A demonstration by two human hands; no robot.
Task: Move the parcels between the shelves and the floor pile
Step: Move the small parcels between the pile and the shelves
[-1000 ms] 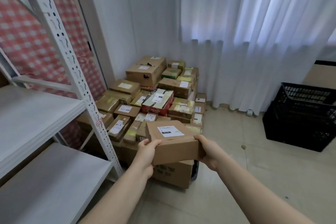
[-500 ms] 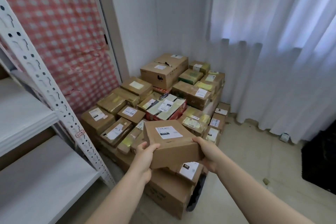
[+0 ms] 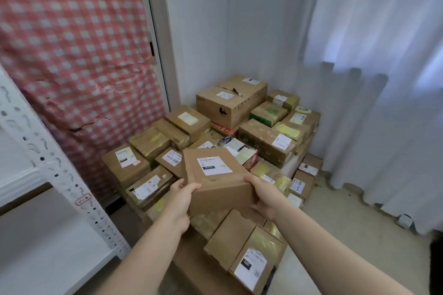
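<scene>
The left hand (image 3: 179,201) and right hand (image 3: 263,196) gripped the near corners of the labelled parcel (image 3: 215,175), thumbs on top and fingers wrapped underneath, holding it above the floor pile (image 3: 263,141) near its front edge. Since half a second before, the pile had drawn closer and the shelf (image 3: 60,175) had slid further left.

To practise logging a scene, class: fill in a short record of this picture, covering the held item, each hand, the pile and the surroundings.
Held item: brown cardboard parcel, white label facing up
Left hand: grips parcel's near left corner
Right hand: grips parcel's near right corner
Parcel position: held over the floor pile
Left of pile: white metal shelves
Behind: red checked cloth, white curtain
</scene>
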